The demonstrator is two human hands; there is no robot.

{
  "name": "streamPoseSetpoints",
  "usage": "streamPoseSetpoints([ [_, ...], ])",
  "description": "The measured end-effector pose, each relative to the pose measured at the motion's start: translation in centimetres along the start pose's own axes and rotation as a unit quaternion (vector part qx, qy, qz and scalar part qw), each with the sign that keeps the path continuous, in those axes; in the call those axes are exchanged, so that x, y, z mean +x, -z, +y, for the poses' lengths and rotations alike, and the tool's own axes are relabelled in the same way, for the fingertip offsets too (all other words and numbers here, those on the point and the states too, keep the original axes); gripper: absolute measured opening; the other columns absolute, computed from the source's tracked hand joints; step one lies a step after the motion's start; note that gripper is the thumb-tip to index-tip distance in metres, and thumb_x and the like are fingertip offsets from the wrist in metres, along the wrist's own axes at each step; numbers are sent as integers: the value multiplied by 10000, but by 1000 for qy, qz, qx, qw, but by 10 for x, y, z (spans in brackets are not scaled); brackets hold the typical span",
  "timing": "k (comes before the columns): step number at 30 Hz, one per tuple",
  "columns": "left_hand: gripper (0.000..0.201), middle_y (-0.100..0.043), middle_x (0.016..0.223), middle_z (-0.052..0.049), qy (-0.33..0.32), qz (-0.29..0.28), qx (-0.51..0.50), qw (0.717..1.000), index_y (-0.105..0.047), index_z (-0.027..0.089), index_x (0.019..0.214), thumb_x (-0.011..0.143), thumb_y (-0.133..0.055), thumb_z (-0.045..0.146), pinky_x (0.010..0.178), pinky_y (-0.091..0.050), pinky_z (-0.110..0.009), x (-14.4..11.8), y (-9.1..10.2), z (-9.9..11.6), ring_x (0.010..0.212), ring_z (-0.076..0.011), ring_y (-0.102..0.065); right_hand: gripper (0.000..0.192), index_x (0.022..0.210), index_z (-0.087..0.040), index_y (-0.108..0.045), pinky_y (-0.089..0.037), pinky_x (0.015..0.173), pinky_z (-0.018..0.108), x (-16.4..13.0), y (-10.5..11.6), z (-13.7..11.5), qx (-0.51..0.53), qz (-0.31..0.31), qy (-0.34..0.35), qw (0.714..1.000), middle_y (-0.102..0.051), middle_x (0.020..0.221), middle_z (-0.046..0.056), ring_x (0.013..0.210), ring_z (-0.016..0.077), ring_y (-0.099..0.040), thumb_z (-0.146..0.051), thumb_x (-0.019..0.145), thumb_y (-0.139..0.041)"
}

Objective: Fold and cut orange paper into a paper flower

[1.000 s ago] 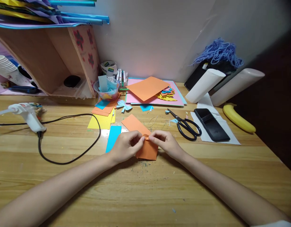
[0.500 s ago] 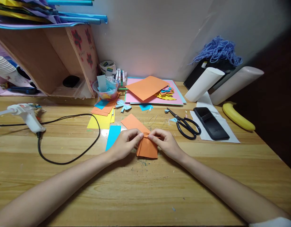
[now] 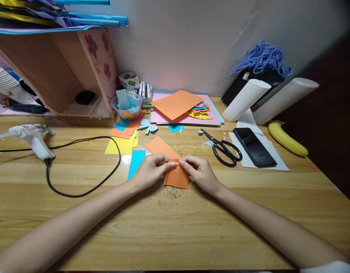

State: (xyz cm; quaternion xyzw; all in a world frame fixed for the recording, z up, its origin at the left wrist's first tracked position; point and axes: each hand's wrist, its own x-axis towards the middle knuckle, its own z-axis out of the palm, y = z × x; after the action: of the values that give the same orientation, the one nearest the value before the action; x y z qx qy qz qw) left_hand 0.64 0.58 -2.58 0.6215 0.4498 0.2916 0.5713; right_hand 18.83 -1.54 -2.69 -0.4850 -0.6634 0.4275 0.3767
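Observation:
Between my two hands is a piece of orange paper (image 3: 177, 179), folded in layers, its wider end towards me. My left hand (image 3: 152, 169) pinches its upper left part, thumb stretched along the fold. On the upper right, my right hand (image 3: 202, 172) grips the same paper between thumb and fingers. The thumbs nearly meet at the narrow top, and the fingertips behind the paper are hidden. Another orange strip (image 3: 160, 146) lies just beyond, partly covered by the hands. A blue paper rectangle (image 3: 136, 163) rests beside my left hand.
Black scissors (image 3: 226, 151) and a phone (image 3: 254, 148) lie to the right, near a banana (image 3: 287, 138). On the left stands a white glue gun (image 3: 34, 140) with a looping cord (image 3: 84, 195). Coloured sheets (image 3: 214, 120) and a plastic bowl (image 3: 127, 113) of scraps are at the back.
Both thumbs have shifted slightly along the top fold, the left one to the right. The lower edge of the folded orange paper has tilted a little. Both hands keep their grip.

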Motion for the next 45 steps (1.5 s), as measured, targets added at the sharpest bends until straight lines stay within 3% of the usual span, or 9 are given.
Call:
streamPoseSetpoints([
  [9, 299, -585, 658, -8, 13, 26, -2, 1000, -600, 121, 727, 758, -594, 418, 498, -376, -200, 2, -1, 1, 564, -93, -500, 232, 741, -156, -605, -406, 615, 243, 9, 5, -3, 64, -45, -71, 994, -579, 712, 13, 671, 131, -519, -376, 796, -559],
  [21, 313, -600, 658, -16, 3, 21, -65, 998, -597, 109, 746, 743, -616, 421, 531, -385, -213, 2, 0, -1, 568, -92, -515, 232, 737, -144, -582, -385, 609, 244, 19, 16, -6, 128, -113, -142, 975, -546, 687, -7, 627, 104, -488, -372, 746, -625],
  [31, 270, -575, 689, -9, -17, 1, -51, 999, -556, 127, 723, 772, -591, 391, 547, -374, -212, 1, 1, 1, 602, -92, -506, 225, 679, -150, -584, -367, 610, 247, 21, 24, -14, 131, -151, -164, 966, -533, 665, -13, 635, 105, -475, -363, 733, -633],
  [45, 268, -512, 603, 23, -22, -6, -11, 1000, -552, 128, 687, 772, -583, 380, 500, -302, -200, 0, 3, 4, 537, -73, -422, 262, 724, -146, -600, -377, 591, 239, 23, 28, -2, 136, -206, -147, 958, -557, 697, -2, 639, 102, -494, -401, 720, -663],
])
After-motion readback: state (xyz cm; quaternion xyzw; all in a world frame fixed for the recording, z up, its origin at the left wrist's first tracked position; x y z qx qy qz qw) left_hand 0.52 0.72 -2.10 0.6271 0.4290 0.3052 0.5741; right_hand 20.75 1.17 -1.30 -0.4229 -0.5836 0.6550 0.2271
